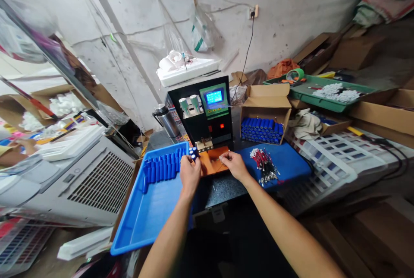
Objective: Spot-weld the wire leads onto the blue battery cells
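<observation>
My left hand (190,173) is closed on blue battery cells (193,153), their pale ends facing up, at the left edge of an orange work plate (210,162). Over the plate's right side, the fingertips of my right hand (235,165) are pinched together; what they hold is too small to make out. Just behind both hands stands a black spot welder (223,136) with a lit blue screen (214,96). Its metal electrodes (204,144) come down above the plate. A bundle of red and black wire leads (263,161) lies on a blue mat (293,163) at right.
To the left, a blue tray (152,217) has rows of blue cells (163,168) along its far side. An open cardboard box (267,101) holds stacked blue cells behind the mat. A steel thermos (166,120) stands beside the welder. At far left shows another person's arm (16,150).
</observation>
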A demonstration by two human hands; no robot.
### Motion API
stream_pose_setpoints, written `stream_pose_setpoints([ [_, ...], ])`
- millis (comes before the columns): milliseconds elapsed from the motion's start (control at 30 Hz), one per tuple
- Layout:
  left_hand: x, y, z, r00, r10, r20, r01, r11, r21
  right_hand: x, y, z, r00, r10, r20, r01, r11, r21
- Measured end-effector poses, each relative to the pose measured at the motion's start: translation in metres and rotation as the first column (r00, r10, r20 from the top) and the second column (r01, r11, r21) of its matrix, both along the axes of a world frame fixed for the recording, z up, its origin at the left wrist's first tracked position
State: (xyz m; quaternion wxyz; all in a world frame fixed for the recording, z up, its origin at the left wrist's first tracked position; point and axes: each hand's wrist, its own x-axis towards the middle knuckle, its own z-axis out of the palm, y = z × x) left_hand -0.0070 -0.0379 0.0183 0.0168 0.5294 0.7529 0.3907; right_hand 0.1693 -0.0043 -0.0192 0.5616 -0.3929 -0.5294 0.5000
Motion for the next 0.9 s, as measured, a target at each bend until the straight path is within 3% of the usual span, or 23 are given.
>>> stream_pose_setpoints([
  [200,0.016,-0.002,-0.003,0.94,-0.289,0.179,0.281,0.957,0.067,-0.003,0.003,-0.003,1.0,-0.011,-0.005,0.011,1.0,-0.004],
  [433,0.016,0.013,-0.016,0.82,-0.458,0.345,0.468,0.882,0.059,-0.006,0.007,0.002,0.999,-0.031,-0.036,0.029,0.998,-0.062],
  [700,0.016,0.016,-0.018,0.737,-0.526,0.424,0.527,0.84,0.127,-0.022,0.017,0.013,0.997,-0.062,-0.039,0.06,0.997,-0.044],
  [900,0.02,0.015,-0.016,0.691,-0.553,0.465,0.551,0.82,0.157,-0.036,0.026,0.01,0.998,-0.048,0.027,0.048,0.999,-0.023],
])
